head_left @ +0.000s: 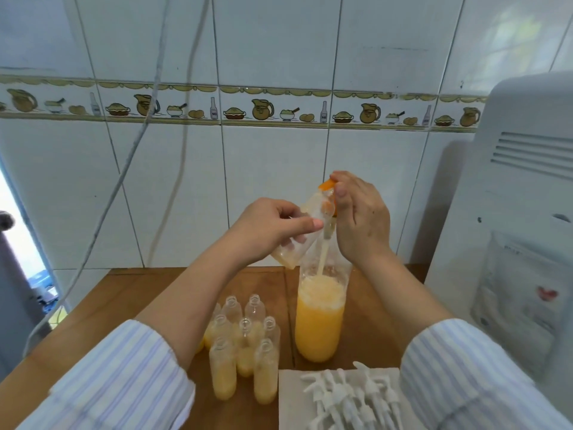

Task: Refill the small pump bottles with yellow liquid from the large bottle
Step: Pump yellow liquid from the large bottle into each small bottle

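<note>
A: White tiled wall, wooden surface (366,321).
B: Hands?
A: Left hand (266,228) grips a tilted small pump bottle (297,240). Right hand (359,218) pinches its orange-tipped end. Pale stream falls into the large bottle (319,321) right below, partly full of yellow liquid.
B: Rest?
A: Open small bottles (245,346) clustered left of it. White pump heads (350,395) on paper (291,398), front right.
</note>
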